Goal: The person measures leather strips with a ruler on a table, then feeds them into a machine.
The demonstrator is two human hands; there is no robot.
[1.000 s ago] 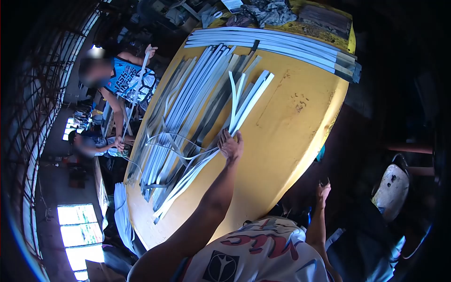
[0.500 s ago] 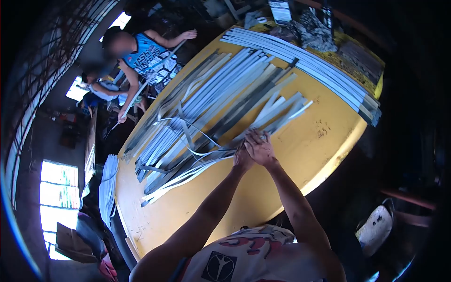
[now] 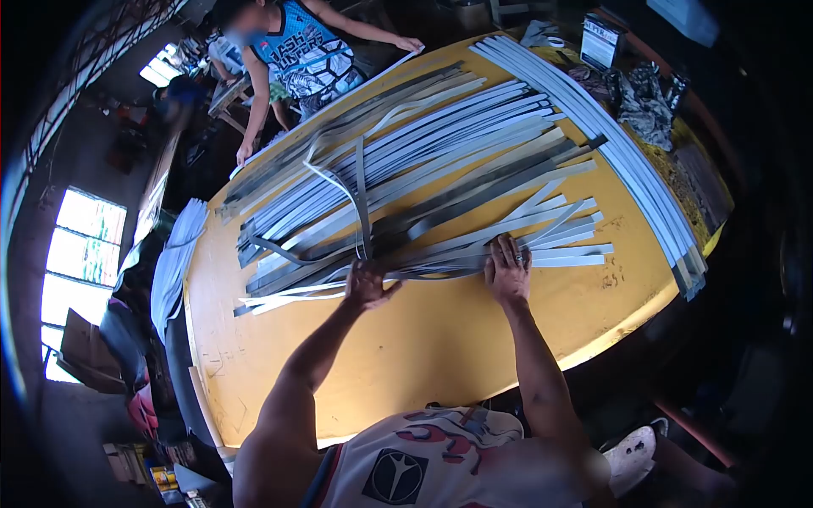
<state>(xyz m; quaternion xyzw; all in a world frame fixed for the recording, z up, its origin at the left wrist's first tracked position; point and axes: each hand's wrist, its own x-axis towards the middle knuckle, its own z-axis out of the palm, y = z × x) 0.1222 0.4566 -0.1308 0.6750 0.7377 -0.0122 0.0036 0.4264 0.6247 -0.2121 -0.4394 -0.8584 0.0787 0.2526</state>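
Note:
Long flat strips (image 3: 474, 264), white and grey, lie in a loose bundle across the near part of a yellow table (image 3: 440, 356). My left hand (image 3: 367, 286) rests at the bundle's near edge, its thumb pointing away to the right. Farther right, my right hand (image 3: 510, 269) lies palm down over the strips with its fingers extended; a ring shows on one finger. A thin strip curls up in a loop (image 3: 343, 190) beyond my left hand. Darker grey strips (image 3: 483, 199) and a wide row of pale strips (image 3: 406, 173) run alongside, farther back.
Another bundle of pale strips (image 3: 593, 144) lies along the table's right end, and one hangs (image 3: 176, 258) off the left end. Across the table a person in a blue jersey (image 3: 305, 51) holds a strip at the far edge. A box (image 3: 600, 42) and crumpled plastic (image 3: 645, 102) sit beyond the right end.
My hands were together on the strips and are now apart, the left one farther left, the right one slightly right. The near strips are spread differently. The view has shifted.

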